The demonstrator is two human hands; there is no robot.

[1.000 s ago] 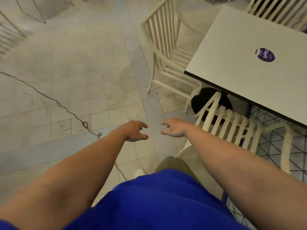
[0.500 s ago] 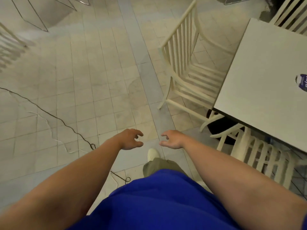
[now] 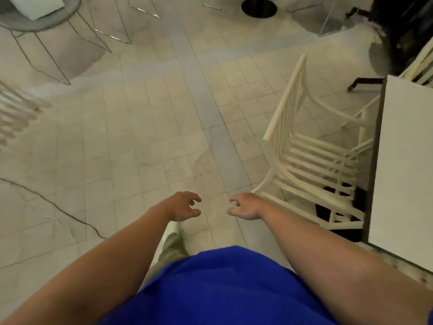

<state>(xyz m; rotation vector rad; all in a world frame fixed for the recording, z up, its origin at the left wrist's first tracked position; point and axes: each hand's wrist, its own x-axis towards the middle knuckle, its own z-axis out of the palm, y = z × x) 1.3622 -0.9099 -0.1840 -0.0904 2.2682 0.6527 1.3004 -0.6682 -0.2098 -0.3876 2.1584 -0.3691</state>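
My left hand [image 3: 182, 206] and my right hand [image 3: 244, 206] are stretched out in front of me above the tiled floor, a short gap between them. Both have loosely curled fingers and hold nothing. A cream slatted chair [image 3: 311, 158] stands just right of my right hand, apart from it, tucked against a white table [image 3: 405, 165] at the right edge.
A thin dark cable [image 3: 54, 207] trails over the floor at the left. Clear-legged chairs [image 3: 70, 43] and a round table stand at the back left, a black round base [image 3: 259, 7] at the back. My foot [image 3: 172, 233] shows below my left hand.
The view has swung left and forward: the white table and chair slid toward the right edge, and more floor shows ahead. Both hands stay outstretched, empty, a little further apart.
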